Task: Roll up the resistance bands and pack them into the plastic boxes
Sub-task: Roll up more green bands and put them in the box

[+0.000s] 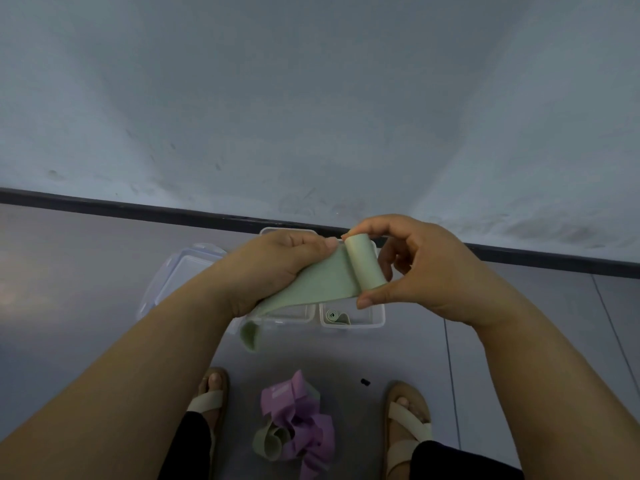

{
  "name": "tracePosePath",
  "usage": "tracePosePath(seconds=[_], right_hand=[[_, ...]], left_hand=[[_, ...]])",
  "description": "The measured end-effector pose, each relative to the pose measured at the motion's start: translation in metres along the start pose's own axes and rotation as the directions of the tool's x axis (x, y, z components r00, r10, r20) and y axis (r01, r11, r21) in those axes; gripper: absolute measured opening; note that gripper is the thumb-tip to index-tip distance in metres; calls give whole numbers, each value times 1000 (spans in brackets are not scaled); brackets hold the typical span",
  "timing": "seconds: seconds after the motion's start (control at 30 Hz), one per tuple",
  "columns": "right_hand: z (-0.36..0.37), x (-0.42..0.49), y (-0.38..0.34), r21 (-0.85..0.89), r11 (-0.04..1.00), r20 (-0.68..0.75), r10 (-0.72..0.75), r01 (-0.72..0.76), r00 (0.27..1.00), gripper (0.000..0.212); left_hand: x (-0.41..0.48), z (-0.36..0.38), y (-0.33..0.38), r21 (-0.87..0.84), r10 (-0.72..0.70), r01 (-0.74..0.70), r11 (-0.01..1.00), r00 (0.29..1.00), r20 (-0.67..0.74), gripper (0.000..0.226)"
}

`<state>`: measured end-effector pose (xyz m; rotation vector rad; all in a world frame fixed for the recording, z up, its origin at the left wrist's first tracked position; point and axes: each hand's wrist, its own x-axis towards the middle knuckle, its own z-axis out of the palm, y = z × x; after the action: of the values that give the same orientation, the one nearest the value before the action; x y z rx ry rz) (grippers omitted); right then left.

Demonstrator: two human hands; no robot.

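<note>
Box point(376, 323) seemingly holds one green roll point(333, 316); left hand point(277, 265) and right hand point(426, 271) pinch half-rolled band point(322, 282).

rolled band point(333, 317) in right box point(379, 320)

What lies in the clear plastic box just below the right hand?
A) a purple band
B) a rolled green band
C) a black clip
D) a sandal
B: a rolled green band shows its spiral end inside the plastic box, while the purple bands lie on the floor, nearer the person.
</note>
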<state>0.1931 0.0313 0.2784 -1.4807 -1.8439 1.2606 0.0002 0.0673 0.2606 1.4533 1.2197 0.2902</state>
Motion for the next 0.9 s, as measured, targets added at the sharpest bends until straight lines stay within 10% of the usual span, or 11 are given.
tracePosePath(seconds=[0.13,0.63,0.9], right_hand=[[3,2,3,-97,995,4,-7,7,1000,60],[11,5,7,-369,928,65,-19,42,998,63],[2,-1,-2,171,985,72,-14,2,997,71]], left_hand=[[0,3,0,17,-52,53,998,998,-16,66],[3,14,-5,-85,-125,125,988,992,1,43],[5,1,-9,-410,72,13,912,979,191,41]])
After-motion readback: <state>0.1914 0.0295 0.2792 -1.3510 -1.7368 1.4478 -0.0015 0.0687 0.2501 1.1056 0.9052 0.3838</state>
